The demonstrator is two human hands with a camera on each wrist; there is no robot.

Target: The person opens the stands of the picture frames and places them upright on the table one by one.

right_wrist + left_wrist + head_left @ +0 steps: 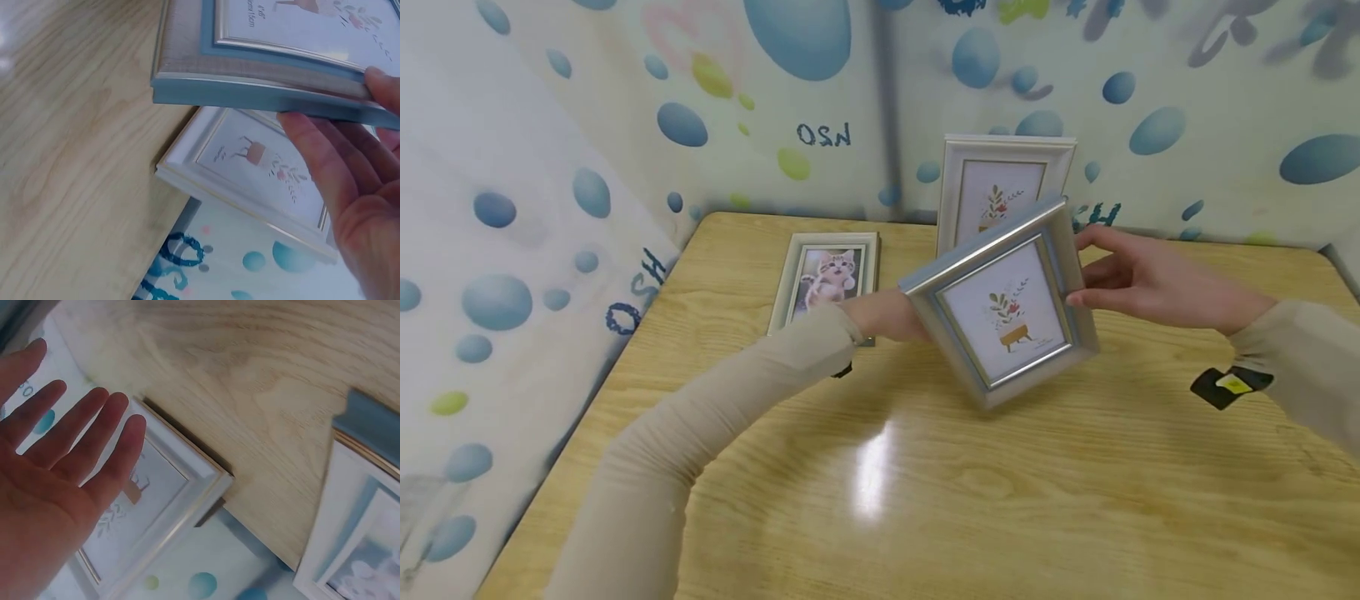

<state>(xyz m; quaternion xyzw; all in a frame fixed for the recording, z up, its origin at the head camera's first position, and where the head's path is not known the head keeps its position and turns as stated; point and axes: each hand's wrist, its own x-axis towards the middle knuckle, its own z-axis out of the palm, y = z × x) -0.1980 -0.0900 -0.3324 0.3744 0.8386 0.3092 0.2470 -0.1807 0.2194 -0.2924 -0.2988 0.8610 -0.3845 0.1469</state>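
Observation:
My right hand (pixel 1150 279) pinches the right edge of a blue-grey picture frame (pixel 1078 308), thumb on the front. This frame is held tilted above the table and shows a potted plant print. In the left wrist view my left hand (pixel 62 481) has its fingers extended and grips nothing. From the head view most of that hand is hidden behind the tilted frame. A white picture frame (pixel 953 179) with a similar print stands upright behind, partly covered. To the left stands a smaller frame (pixel 868 258) with a kitten photo, its lower part covered by my left arm.
The wooden table (pixel 1000 500) reaches back to a wall covering (pixel 865 183) patterned with blue and green spots. Another spotted panel (pixel 535 250) borders the left side. A bright reflection lies on the tabletop.

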